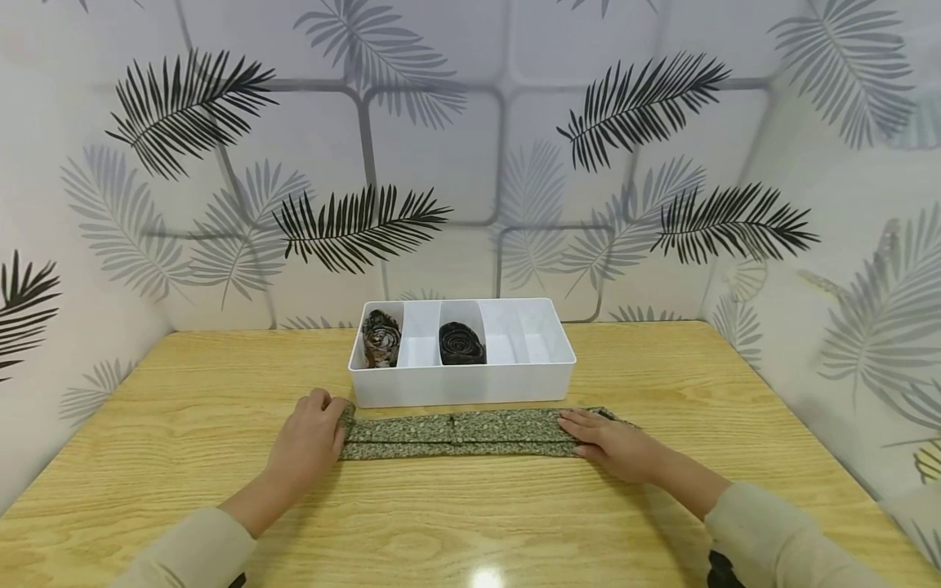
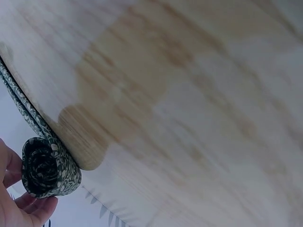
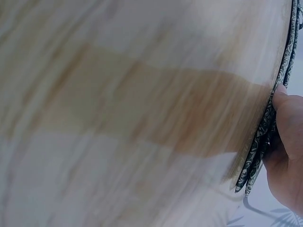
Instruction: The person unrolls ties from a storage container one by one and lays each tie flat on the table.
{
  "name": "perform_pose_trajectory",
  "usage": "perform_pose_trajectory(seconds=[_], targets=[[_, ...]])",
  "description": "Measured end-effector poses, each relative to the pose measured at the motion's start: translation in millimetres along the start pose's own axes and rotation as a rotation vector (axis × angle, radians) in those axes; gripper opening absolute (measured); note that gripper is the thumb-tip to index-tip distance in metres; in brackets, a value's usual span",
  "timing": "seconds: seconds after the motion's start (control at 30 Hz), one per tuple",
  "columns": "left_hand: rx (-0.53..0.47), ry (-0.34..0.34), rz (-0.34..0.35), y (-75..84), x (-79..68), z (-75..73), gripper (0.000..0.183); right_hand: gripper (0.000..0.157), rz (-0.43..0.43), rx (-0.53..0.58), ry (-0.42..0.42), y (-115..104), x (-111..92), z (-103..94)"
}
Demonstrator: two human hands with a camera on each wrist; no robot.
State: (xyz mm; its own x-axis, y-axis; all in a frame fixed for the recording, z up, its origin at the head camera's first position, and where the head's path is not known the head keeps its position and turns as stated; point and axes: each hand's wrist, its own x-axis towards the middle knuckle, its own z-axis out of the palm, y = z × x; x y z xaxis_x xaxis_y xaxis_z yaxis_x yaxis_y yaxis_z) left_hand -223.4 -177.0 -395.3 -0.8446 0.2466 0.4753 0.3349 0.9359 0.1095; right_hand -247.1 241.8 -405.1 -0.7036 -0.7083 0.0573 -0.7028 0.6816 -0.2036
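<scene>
A long strip of folded green patterned cloth (image 1: pixel 507 426) lies across the table in front of the white box. Its left end is wound into a roll (image 2: pixel 66 170), whose dark spiral end faces the left wrist view. My left hand (image 1: pixel 312 433) grips this roll, fingers and thumb curled about it. At the strip's other end, my right hand (image 1: pixel 617 443) rests on the cloth with its fingers stretched out over the layers. From the right wrist view, the thumb (image 3: pixel 281 97) touches the strip's edge and the other fingers are mostly hidden.
A white divided box (image 1: pixel 463 386) stands behind the cloth, near the wall. A brown patterned roll (image 1: pixel 381 339) fills its left compartment; a black roll (image 1: pixel 461 343) sits in another. Leaf-patterned wall covering (image 1: pixel 434 269) borders the wooden table (image 1: pixel 441 523).
</scene>
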Motion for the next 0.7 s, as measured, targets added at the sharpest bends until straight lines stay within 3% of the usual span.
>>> perform_pose_trajectory(seconds=[0.23, 0.47, 0.7], targets=[[-0.020, -0.019, -0.034, -0.5, -1.8, -3.8, 0.015, 0.045, 0.012, 0.000, 0.002, -1, -2, -2.6], [-0.010, -0.051, -0.070, -4.9, -2.5, -6.1, 0.025, 0.044, 0.007, -0.005, 0.000, -1, -3, -2.2], [-0.016, -0.038, -0.085, -12.7, -4.1, -6.5, 0.018, 0.045, 0.011, 0.000, -0.002, -1, -3, -2.5]])
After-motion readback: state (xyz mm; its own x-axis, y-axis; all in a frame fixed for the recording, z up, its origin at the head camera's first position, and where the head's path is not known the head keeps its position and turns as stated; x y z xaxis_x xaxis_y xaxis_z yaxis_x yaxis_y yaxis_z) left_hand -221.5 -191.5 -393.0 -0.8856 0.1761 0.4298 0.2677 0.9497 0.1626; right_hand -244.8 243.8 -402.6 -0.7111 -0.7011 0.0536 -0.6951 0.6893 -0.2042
